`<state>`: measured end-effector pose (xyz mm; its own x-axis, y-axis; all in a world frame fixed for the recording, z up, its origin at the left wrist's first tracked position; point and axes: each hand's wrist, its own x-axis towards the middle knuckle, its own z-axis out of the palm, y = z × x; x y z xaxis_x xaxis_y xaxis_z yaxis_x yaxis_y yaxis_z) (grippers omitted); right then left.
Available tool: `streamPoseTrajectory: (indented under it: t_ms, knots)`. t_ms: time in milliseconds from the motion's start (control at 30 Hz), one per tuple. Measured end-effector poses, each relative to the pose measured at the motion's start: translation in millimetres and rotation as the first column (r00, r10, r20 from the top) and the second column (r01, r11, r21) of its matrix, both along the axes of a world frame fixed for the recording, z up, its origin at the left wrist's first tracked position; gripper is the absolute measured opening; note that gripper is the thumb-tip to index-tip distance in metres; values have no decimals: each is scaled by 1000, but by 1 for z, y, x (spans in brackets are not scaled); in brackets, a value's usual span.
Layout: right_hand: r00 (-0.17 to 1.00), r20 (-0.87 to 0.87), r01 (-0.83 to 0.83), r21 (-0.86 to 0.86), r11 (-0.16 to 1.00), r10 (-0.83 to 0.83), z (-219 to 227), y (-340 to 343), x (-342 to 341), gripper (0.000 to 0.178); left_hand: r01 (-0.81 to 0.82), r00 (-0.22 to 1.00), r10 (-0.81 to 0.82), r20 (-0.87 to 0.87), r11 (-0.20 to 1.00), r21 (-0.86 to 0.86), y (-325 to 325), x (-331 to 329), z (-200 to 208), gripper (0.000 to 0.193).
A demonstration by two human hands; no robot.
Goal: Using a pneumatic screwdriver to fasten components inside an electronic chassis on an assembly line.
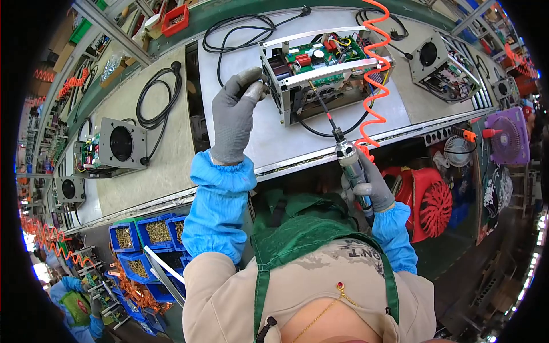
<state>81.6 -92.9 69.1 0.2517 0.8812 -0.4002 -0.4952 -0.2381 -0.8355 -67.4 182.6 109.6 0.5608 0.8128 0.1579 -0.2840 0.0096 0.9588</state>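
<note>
A metal-framed electrical unit [334, 71] with green circuit boards and an open top sits on the bench in front of me. My right hand [374, 184], in a grey glove, is wrapped round a pneumatic screwdriver [350, 160]. Its long bit slants up to the near rail [329, 74] of the unit; whether the tip sits in a screw is too small to tell. My left hand [233, 114], also gloved, is raised beside the unit's left end panel. Its fingers are curled, thumb and forefinger close together; anything between them is hidden.
An orange coiled air hose [374, 94] hangs down in front of the unit's right end. Black power cables [240, 26] lie behind it. Similar units stand left [117, 143] and right [443, 66]. Blue bins [157, 231] of screws and a red fan [432, 206] are below the bench edge.
</note>
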Motion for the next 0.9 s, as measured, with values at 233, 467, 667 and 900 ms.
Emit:
streamPoseTrajectory:
  t_ms: [233,467,667,900]
  knots:
    - [977,-212,45,72,996,-29,7,-6,-9,98,35,996,-21,-91,988,150,7,16,16,34]
    - [982,-146,111,-53,992,-118,60,14,-34,95,296,898,102,-429,582,758,38,59,29,37]
    - [988,-133,76,-23,997,-79,46,15,-32,94,671,649,-152,-745,577,466,66,98,37,46]
    - [994,-104,25,-11,1000,-26,38,12,-30,82,732,601,-122,-790,479,484,74,101,30,44]
